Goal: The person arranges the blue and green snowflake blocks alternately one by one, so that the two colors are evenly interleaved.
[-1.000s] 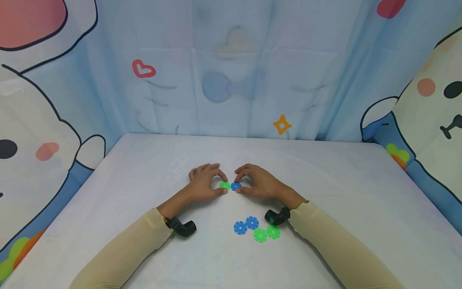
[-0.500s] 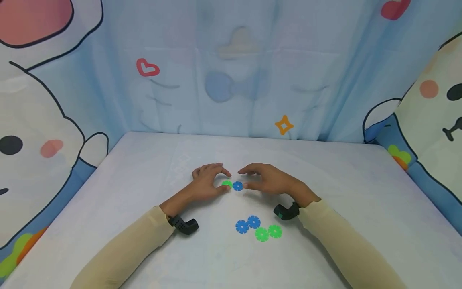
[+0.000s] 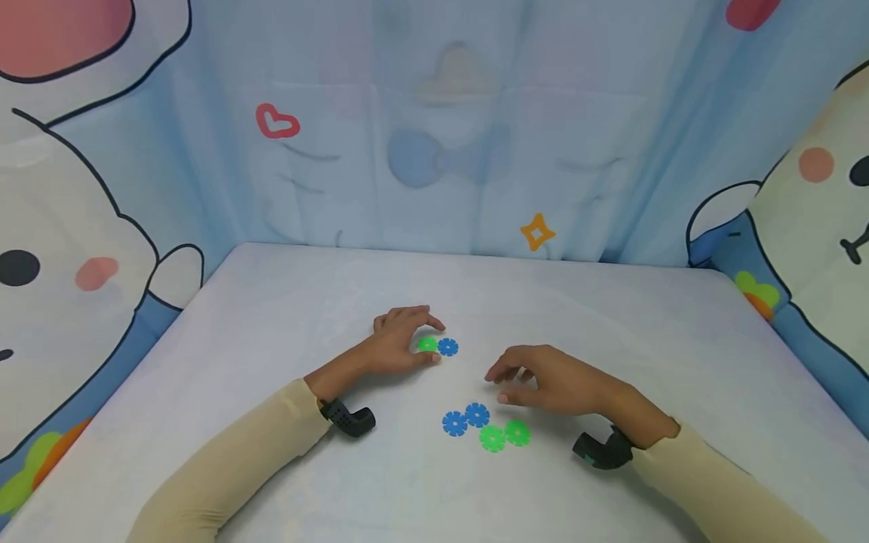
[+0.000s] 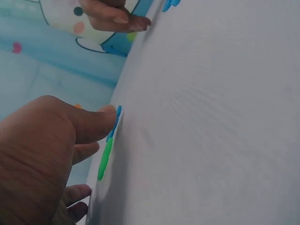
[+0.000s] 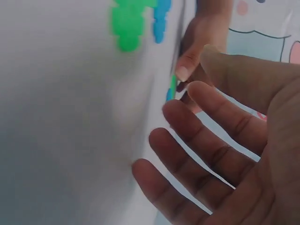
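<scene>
Over the last second I have seen the right hand [image 3: 560, 381] let go of the blue notched disc [image 3: 448, 348] and draw back toward the near side; it now hangs slack-fingered, holding nothing, just beyond the two green discs [image 3: 505, 435] and the two blue discs [image 3: 465, 419]. The left hand [image 3: 403, 343] has loosened too: its thumb and forefinger stand spread around the green notched disc [image 3: 427, 344], and I make out no pinch. That green disc and its blue neighbour lie flat on the surface [image 3: 353, 483], edge to edge; I can't tell whether their slots are engaged or merely touching. As I judge it, this pair is set down for now, and the right hand is free for other work.
</scene>
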`<action>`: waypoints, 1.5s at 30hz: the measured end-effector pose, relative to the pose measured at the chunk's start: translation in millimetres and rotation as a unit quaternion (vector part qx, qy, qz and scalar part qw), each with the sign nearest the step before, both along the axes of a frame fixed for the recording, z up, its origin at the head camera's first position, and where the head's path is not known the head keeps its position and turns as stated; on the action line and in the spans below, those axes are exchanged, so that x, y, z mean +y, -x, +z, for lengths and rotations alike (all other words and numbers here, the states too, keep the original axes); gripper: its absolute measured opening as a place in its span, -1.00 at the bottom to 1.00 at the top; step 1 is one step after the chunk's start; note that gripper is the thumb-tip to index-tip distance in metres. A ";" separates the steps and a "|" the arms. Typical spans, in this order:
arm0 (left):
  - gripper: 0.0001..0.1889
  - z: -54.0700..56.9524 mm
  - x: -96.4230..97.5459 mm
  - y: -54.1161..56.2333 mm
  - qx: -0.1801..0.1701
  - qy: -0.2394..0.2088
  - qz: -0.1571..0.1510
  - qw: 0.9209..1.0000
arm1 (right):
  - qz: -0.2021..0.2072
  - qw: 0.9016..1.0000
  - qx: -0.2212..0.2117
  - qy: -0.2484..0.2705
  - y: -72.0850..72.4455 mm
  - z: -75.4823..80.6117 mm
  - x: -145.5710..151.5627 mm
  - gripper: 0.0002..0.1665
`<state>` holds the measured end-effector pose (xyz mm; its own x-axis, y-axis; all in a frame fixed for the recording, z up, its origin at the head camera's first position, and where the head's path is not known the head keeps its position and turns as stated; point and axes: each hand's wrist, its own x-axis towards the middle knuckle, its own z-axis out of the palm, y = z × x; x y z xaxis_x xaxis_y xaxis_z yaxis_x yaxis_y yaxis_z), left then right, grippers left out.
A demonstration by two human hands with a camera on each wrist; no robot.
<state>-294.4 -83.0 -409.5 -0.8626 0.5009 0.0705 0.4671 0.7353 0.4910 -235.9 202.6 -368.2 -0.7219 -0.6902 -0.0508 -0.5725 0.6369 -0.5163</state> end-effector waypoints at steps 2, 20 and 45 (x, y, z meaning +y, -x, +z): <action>-0.54 0.9 1.4 -0.1 -0.001 -0.002 -0.007 1.000 | -0.005 1.000 0.013 -0.003 -5.9 -2.1 7.3 -0.68; -0.65 -5.2 5.4 2.7 0.011 -0.010 -0.007 1.000 | 0.034 0.999 0.002 0.008 -27.0 -10.4 24.7 -0.65; -0.68 -7.4 12.1 -1.9 0.023 -0.001 0.022 0.999 | 0.035 0.999 0.004 0.008 -27.7 -13.8 21.6 -0.66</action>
<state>-292.5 -70.9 -417.0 -0.8794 0.4625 0.1126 0.4571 0.7543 0.4713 -208.2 224.2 -381.9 -0.6714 -0.7403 -0.0346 -0.6198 0.5864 -0.5215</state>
